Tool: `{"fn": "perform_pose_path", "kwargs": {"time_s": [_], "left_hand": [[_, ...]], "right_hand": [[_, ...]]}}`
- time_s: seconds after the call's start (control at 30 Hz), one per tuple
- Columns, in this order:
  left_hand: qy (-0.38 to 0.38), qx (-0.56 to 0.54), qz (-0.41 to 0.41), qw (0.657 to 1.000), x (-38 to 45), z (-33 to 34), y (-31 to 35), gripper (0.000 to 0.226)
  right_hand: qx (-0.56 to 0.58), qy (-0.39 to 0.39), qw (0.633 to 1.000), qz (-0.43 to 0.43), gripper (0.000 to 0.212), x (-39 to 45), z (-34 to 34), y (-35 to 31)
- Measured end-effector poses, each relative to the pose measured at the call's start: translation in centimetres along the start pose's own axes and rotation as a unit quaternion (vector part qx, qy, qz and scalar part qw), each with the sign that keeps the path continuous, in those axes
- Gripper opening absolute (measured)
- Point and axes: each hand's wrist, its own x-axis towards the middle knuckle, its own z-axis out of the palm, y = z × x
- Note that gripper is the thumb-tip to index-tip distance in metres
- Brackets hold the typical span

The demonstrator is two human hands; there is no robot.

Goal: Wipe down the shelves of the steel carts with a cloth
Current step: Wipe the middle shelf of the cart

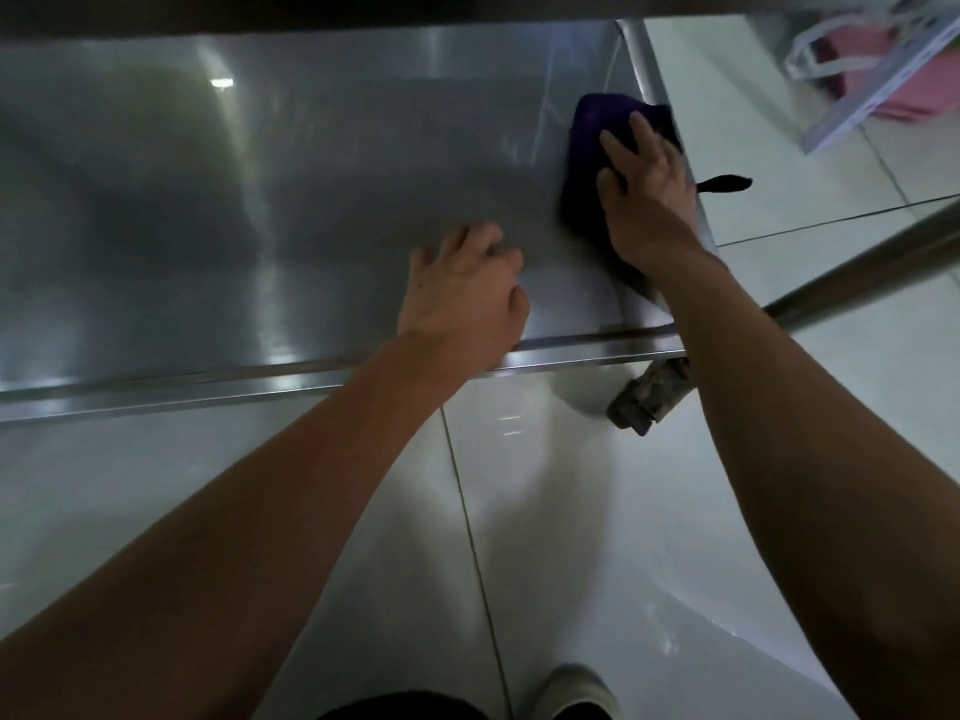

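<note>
A person leans over the flat, brushed-steel shelf (291,210) of a cart, wiping it with a dark purple cloth (584,163) bunched at the shelf's right end, close to the upright steel post (641,59) at the far right corner. The right hand (644,184) lies on top of the cloth, fingers spread and pressing it flat against the metal. The left hand (462,298) rests near the shelf's front lip (260,371), fingers loosely bent against the bare steel and holding nothing, apparently steadying the person or the cart.

How much of the job is finished cannot be told with confidence: the shelf's surface shows soft reflections and no obvious grime or streaks, and the cloth sits at the very edge, which suggests a pass across this shelf is either ending or starting here. Other shelves, and any further carts, lie outside the view, so they are judged as work possibly left.

Counted in view: one shelf, one cloth, two hands, one corner post, one slanting steel rail (862,262) at right, and one worn caster wheel (649,397) below the front right corner. The white tiled floor (571,511) carries a clear plastic bag with pink contents (872,70) at upper right, and one pale shoe (582,691) shows at the bottom.
</note>
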Motion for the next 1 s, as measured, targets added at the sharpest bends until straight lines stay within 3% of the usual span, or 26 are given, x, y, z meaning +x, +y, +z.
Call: {"fn": "perform_pose_path", "kwargs": {"time_s": [0.1,0.23,0.33,0.57,0.73,1.0], "left_hand": [[0.039,-0.027,0.034,0.998,-1.4,0.4,0.9,0.032],[-0.019,0.022,0.088,0.996,-3.7,1.4,1.0,0.053],[-0.026,0.048,0.102,0.993,-3.6,1.4,0.5,0.052],[-0.038,0.027,0.091,0.995,-3.6,1.5,0.5,0.057],[-0.040,0.005,0.057,0.998,-3.7,1.4,0.7,0.082],[-0.057,0.018,0.106,0.993,-3.0,0.7,0.5,0.060]], "right_hand": [[-0.004,0.002,1.000,-0.002,0.047,-0.3,-0.3,0.5],[-0.007,-0.003,1.000,-0.002,0.046,-0.8,-0.2,0.1],[-0.012,-0.018,1.000,-0.002,0.046,-1.6,-0.6,0.4],[-0.019,-0.044,0.998,-0.029,0.047,-9.1,-1.2,1.2],[-0.028,-0.027,0.998,-0.043,0.047,-14.9,-1.1,0.9],[-0.101,-0.039,0.993,-0.054,0.062,-18.5,-1.0,-0.9]]}}
